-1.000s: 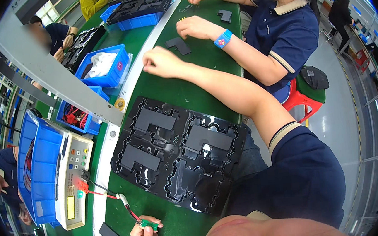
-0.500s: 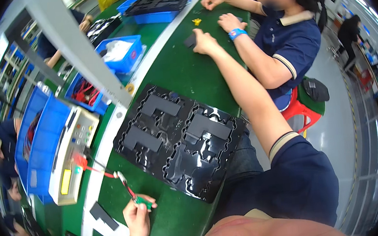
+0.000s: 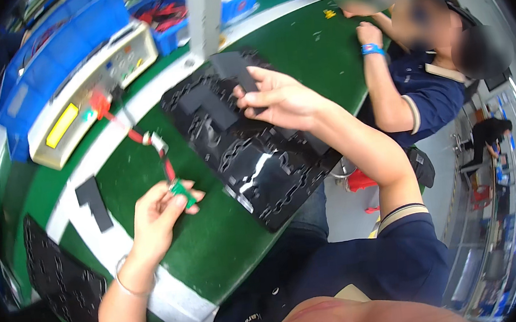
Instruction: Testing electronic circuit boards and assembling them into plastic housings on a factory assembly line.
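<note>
The person's left hand [image 3: 159,215] grasps a small green rectangular circuit board [image 3: 183,193], pinched between thumb and fingers above the green-topped bench [image 3: 218,261]. Red and black wires [image 3: 168,168] with a white wrapped section run from the board toward a red connector [image 3: 101,105] at a cream-coloured box-shaped instrument [image 3: 86,103] with a lit yellow display. A long blue plastic bin [image 3: 67,52] sits against the far side of the instrument.

The right hand [image 3: 282,101] grips a flat dark-grey plate [image 3: 230,70], thumb on the near side, over the far part of a black moulded plastic tray [image 3: 265,172]. Whether the plate touches the tray cannot be told. Another dark-grey L-shaped plate [image 3: 208,108] lies in the tray, just beside the held one; the near part of the tray shows glossy recesses with wavy edges.

To the left of the left hand, a dark-grey stepped flat piece [image 3: 93,205] lies partly across the bench's white strip [image 3: 82,240]. Near it, at lower left, is a second black moulded tray [image 3: 64,279]. Across the bench, a co-worker's hand with a blue wristband [image 3: 373,49] rests near a small yellow object [image 3: 329,13].
</note>
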### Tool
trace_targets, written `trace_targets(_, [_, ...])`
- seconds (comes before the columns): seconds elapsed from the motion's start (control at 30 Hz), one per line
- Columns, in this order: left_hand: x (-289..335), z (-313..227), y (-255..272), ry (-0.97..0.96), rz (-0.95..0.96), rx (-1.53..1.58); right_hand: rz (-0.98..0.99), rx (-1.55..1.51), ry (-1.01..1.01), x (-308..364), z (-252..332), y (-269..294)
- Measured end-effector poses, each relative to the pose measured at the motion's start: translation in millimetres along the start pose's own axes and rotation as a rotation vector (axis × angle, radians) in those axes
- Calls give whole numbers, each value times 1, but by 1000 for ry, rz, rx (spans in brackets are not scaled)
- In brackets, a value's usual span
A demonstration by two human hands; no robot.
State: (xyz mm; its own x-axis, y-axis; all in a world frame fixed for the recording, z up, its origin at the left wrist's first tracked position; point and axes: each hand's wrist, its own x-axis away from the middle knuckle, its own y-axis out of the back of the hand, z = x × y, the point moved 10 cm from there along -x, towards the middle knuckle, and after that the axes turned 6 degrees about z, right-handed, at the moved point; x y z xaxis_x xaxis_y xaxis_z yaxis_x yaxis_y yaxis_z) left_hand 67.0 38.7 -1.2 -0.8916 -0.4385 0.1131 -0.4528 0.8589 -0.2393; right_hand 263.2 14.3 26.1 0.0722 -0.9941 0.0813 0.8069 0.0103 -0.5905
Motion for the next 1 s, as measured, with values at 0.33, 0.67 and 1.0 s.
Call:
trace_targets(0.33, [4, -5, -2, -56, 1, -20, 94, 152, -182, -20, -78, -89])
trace_targets(0.67, [5, -8, 0, -126, 34, 13, 64, 260, -167, -8, -80, -107])
trace_targets(1.0, [3, -6, 0, -103, 21, -7, 23, 468, -102, -13, -77, -99])
